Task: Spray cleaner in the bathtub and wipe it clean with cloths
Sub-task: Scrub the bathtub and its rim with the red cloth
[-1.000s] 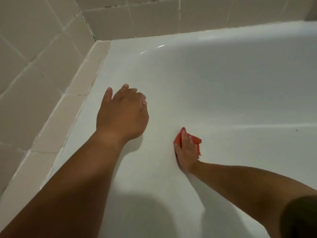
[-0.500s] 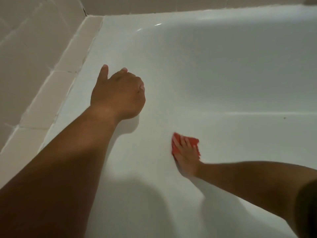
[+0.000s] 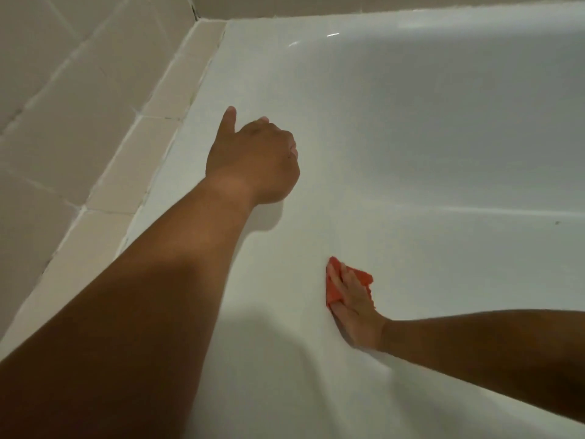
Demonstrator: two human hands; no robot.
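The white bathtub [image 3: 427, 128] fills most of the head view. Low on its inner end wall, my right hand [image 3: 354, 304] lies flat with straight fingers and presses a red cloth [image 3: 364, 277] against the surface. Only the cloth's edges show around the fingers. Higher up and to the left, my left hand [image 3: 253, 163] rests on the tub's sloping wall, thumb stretched out and fingers bent downward, holding nothing. No spray bottle is in view.
A beige tiled ledge [image 3: 152, 128] and tiled wall [image 3: 63, 74] border the tub on the left and at the back. A small dark speck [image 3: 557, 222] sits on the tub floor at the far right.
My right hand has slid the red cloth a little downward along the tub wall. My left hand stays braced in about the same spot, and the camera has shifted slightly.
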